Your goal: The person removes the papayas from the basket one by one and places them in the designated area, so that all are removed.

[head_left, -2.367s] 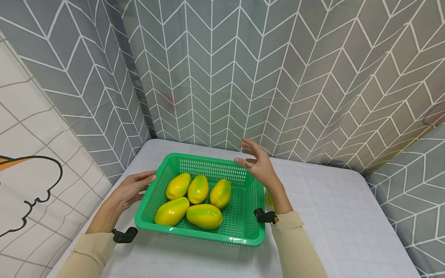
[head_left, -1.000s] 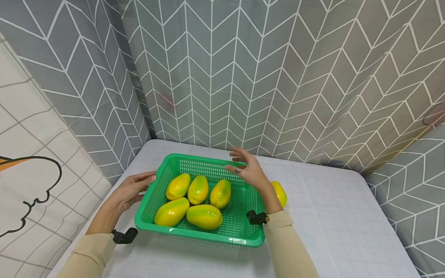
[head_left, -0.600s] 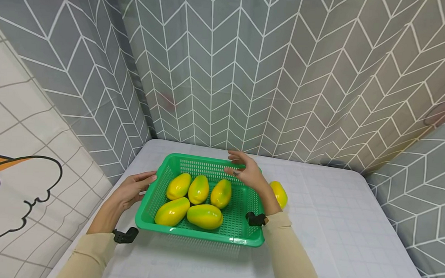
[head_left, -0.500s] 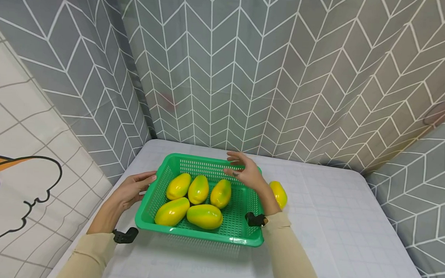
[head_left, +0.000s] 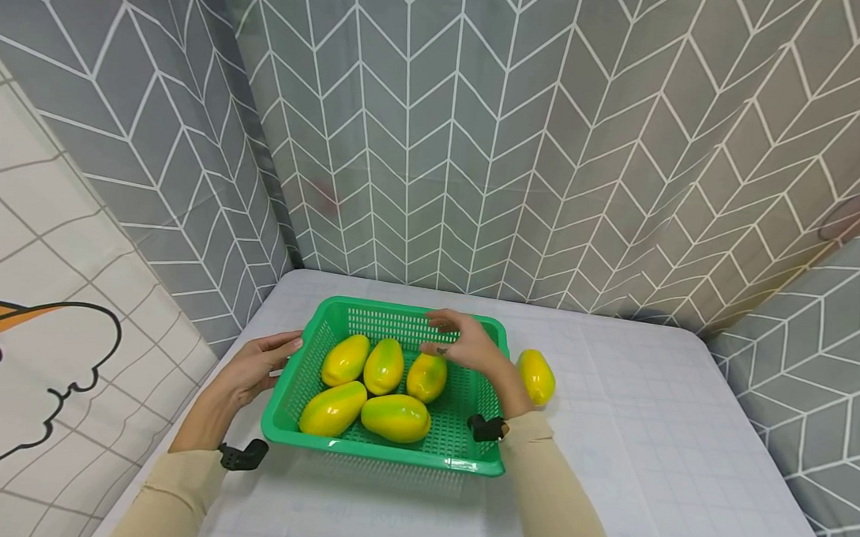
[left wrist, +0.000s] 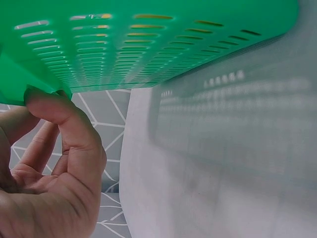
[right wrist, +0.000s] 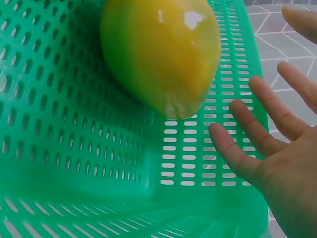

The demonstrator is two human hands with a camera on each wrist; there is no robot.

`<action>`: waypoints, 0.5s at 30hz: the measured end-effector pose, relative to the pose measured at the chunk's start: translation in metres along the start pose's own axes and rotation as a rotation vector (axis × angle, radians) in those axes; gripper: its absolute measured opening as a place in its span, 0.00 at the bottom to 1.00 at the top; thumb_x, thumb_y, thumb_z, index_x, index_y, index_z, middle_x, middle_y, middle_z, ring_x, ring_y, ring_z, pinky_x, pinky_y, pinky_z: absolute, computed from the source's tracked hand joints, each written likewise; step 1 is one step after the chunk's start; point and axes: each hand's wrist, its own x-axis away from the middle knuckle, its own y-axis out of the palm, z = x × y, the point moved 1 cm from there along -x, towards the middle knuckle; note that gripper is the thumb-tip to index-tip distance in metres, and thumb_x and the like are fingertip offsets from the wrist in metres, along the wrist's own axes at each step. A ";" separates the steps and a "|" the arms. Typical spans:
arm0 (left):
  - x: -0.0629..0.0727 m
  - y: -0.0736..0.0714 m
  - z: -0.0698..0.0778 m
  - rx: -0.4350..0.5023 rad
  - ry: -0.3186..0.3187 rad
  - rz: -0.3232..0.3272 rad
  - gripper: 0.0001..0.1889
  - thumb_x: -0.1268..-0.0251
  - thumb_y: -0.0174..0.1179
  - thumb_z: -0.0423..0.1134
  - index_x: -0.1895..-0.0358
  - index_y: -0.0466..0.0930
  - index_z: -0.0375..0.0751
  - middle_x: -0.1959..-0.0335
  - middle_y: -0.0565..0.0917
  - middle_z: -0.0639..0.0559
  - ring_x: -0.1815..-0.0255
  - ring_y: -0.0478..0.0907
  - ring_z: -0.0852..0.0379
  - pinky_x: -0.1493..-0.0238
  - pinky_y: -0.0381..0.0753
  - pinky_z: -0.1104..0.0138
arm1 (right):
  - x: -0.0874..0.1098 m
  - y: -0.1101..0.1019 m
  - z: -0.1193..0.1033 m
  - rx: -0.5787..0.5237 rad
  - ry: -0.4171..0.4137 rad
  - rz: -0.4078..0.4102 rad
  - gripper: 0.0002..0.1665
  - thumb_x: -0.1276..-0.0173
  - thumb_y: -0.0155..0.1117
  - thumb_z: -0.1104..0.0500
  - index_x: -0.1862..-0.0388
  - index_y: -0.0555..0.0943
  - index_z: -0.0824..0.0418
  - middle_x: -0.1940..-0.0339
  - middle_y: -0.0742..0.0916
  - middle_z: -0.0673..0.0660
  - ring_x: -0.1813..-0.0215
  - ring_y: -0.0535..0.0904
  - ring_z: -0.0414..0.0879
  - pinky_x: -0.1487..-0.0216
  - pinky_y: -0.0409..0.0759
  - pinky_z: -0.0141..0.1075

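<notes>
Several yellow-green papayas lie in a green plastic basket (head_left: 388, 455) with slotted walls. At the basket's left side my left hand (head_left: 256, 365) grips the rim; in the left wrist view the thumb (left wrist: 74, 124) bends against the green edge. My right hand (head_left: 470, 345), fingers spread and slightly bent, hovers over the basket's far right part. Just below it is the rightmost papaya (head_left: 428, 379) in the basket, its top partly covered in the head view. From the right wrist, that papaya (right wrist: 163, 54) appears apart from the fingers (right wrist: 233, 148).
One more papaya (head_left: 536, 376) lies on the white-covered table (head_left: 652, 434), just right of the basket and close to my right forearm. Grey chevron-patterned curtains (head_left: 434, 142) stand behind the table and at its sides.
My right hand has moved left and down, from above the basket's right rim to over the rightmost papaya inside. The papaya outside has come into full view. My left hand has stayed put.
</notes>
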 end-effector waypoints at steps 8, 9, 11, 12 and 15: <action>0.001 0.000 0.001 -0.001 -0.007 0.010 0.36 0.18 0.58 0.52 0.18 0.62 0.34 0.58 0.87 0.70 0.57 0.87 0.67 0.53 0.91 0.70 | -0.001 0.004 0.003 0.014 0.016 -0.044 0.39 0.32 0.75 0.50 0.24 0.75 0.60 0.27 0.82 0.62 0.26 0.77 0.61 0.26 0.78 0.60; 0.001 0.000 0.001 -0.001 -0.003 0.005 0.37 0.18 0.58 0.52 0.18 0.62 0.34 0.58 0.87 0.70 0.57 0.87 0.67 0.53 0.91 0.70 | -0.001 0.004 0.003 0.007 0.019 -0.049 0.39 0.32 0.75 0.51 0.24 0.75 0.60 0.27 0.82 0.62 0.26 0.77 0.61 0.26 0.78 0.59; 0.001 0.000 0.000 0.005 0.002 -0.001 0.36 0.18 0.58 0.52 0.18 0.62 0.33 0.58 0.87 0.70 0.58 0.87 0.67 0.53 0.91 0.69 | -0.001 0.004 0.005 0.004 0.018 -0.057 0.40 0.32 0.76 0.52 0.24 0.75 0.61 0.26 0.81 0.62 0.26 0.77 0.62 0.26 0.77 0.59; 0.001 0.000 0.000 0.008 0.001 0.000 0.36 0.18 0.58 0.52 0.18 0.62 0.33 0.58 0.87 0.70 0.58 0.87 0.67 0.54 0.91 0.69 | -0.001 0.004 0.006 0.011 0.014 -0.059 0.40 0.33 0.77 0.52 0.24 0.75 0.62 0.26 0.81 0.62 0.26 0.77 0.63 0.26 0.77 0.59; 0.000 0.000 0.000 0.012 0.000 0.001 0.36 0.18 0.58 0.51 0.18 0.62 0.33 0.58 0.87 0.70 0.58 0.87 0.67 0.54 0.91 0.70 | -0.002 0.005 0.009 0.025 0.015 -0.065 0.40 0.34 0.78 0.53 0.25 0.76 0.62 0.27 0.82 0.62 0.26 0.77 0.62 0.25 0.77 0.59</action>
